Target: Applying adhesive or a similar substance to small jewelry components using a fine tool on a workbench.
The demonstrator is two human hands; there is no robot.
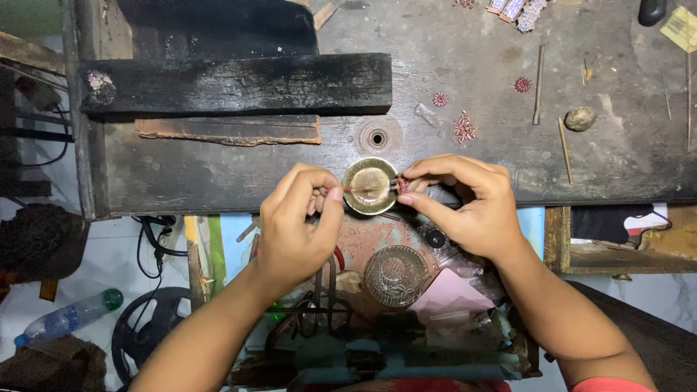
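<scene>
Brass-coloured round dish is flanked on dark wooden bench | thin stick pinched by left hand | tiny reddish piece pinched by right hand

The tiny pink piece pinched in the right hand is too small to make out; fingertips cover most of it. The thin tool in the left hand disappears into the curled fingers, so its handle is hidden. The left wrist covers part of the scissors below. Both forearms are cut off by the bottom edge. The small pink clusters on the bench are too fine to tell apart. At the top edge, a few beaded strips are cut off. A yellow thing is clipped by the right edge. The clutter under the bench is dim and blurred.
</scene>
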